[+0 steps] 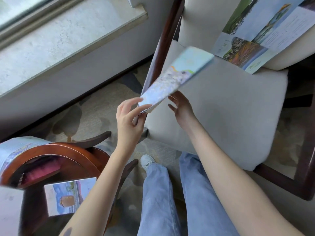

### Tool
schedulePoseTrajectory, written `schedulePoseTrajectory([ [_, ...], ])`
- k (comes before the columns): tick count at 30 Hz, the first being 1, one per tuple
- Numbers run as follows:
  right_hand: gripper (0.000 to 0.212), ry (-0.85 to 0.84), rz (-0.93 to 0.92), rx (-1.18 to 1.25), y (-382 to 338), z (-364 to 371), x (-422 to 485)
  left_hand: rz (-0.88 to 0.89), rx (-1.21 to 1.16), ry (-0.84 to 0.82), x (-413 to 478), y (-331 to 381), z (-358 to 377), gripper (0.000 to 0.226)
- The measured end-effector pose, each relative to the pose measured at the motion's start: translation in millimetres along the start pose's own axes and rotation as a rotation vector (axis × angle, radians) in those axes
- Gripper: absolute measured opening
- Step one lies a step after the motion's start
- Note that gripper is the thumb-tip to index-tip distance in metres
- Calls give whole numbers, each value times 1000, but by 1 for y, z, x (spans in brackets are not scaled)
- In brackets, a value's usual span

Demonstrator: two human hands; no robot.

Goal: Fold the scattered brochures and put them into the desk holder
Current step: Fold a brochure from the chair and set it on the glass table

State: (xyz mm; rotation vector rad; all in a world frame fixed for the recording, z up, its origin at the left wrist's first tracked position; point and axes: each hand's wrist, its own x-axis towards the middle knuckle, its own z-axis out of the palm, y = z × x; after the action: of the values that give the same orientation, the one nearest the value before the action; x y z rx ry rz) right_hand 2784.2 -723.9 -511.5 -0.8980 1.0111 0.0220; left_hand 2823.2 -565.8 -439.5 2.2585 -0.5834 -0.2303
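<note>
A folded brochure [173, 77], long and pale blue with a flowery print, is blurred and raised above the chair's left side. My left hand [129, 120] pinches its near end between thumb and fingers. My right hand [180, 108] hovers just right of that end with fingers spread, holding nothing. An unfolded brochure [265, 31] with landscape photos leans against the chair's backrest at the top right. Another folded brochure [69, 195] lies at the lower left, and one more [13, 149] drapes over the round wooden table's rim. No desk holder is recognisable in view.
A cream cushioned chair [230, 116] with a dark wooden frame fills the right half. A round red-brown wooden table [54, 150] stands at the lower left. A stone window sill [51, 41] runs along the top left. My jeans legs and a white shoe [147, 161] are on the patterned carpet.
</note>
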Motion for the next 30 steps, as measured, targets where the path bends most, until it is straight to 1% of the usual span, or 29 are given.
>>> schedulePoseTrajectory([
  [2, 30, -26, 42, 1, -2, -8, -5, -4, 32, 50, -2, -1, -1, 26],
  [3, 34, -92, 22, -19, -3, -15, -7, -45, 8, 73, -2, -1, -2, 26],
  [4, 34, -216, -29, -53, -5, -18, -13, -101, -37, 93, -2, -1, -3, 27],
  [5, 33, -258, -95, -97, -11, -22, -21, -156, -96, 109, -2, -1, -5, 27],
  [6, 42, -239, -164, -127, -17, -25, -27, -195, -148, 123, -1, -2, -6, 27],
  [7, 58, -275, -95, -72, -20, -31, -32, -215, -177, 138, 0, -5, -8, 28],
  [8, 72, -352, -30, 17, -21, -38, -35, -221, -186, 151, -1, -7, -11, 30],
  [9, 83, -406, 29, 59, -24, -38, -41, -219, -195, 161, -1, -10, -14, 34],
  [11, 98, -488, 110, 139, -33, -39, -60, -217, -245, 171, -2, -16, -22, 43],
  [12, 98, -574, 107, 169, -39, -37, -71, -228, -283, 176, -3, -17, -26, 47],
  [13, 86, -677, 46, 117, -36, -37, -70, -247, -323, 191, -4, -17, -32, 49],
  [14, 62, -767, 240, 128, -32, -38, -66, -259, -361, 219, -5, -17, -36, 50],
  [15, 35, -668, 194, 15, -34, -38, -65, -266, -391, 257, -7, -17, -40, 49],
  [16, 20, -633, 129, -73, -37, -34, -66, -272, -426, 296, -9, -17, -44, 46],
  [18, 27, -652, 132, -107, -35, -26, -62, -316, -563, 374, -13, -18, -52, 38],
  [19, 26, -608, 112, -164, -32, -17, -58, -367, -644, 414, -16, -20, -55, 39],
  [20, 23, -572, 72, -254, -31, -4, -61, -455, -719, 450, -19, -24, -58, 41],
  [21, 22, -563, 23, -329, -28, 7, -62, -585, -786, 455, -22, -28, -61, 39],
  [22, 22, -549, -10, -382, -25, 19, -66, -720, -858, 411, -26, -35, -62, 36],
  [23, 21, -531, -31, -421, -21, 29, -69, -814, -914, 346, -32, -43, -62, 38],
  [24, 20, -508, -40, -450, -17, 39, -73, -864, -949, 271, -40, -49, -62, 40],
  [25, 20, -493, -52, -473, -11, 49, -76, -879, -931, 209, -52, -54, -63, 37],
  [26, 20, -488, -58, -492, -6, 58, -80, -867, -883, 197, -64, -59, -65, 29],
  [27, 21, -487, -66, -511, 2, 66, -82, -837, -836, 221, -76, -64, -67, 20],
  [28, 21, -484, -64, -521, 9, 75, -87, -803, -816, 265, -88, -71, -69, 16],
  [30, 21, -474, -56, -577, 27, 91, -93, -790, -823, 368, -111, -86, -77, 18],
])
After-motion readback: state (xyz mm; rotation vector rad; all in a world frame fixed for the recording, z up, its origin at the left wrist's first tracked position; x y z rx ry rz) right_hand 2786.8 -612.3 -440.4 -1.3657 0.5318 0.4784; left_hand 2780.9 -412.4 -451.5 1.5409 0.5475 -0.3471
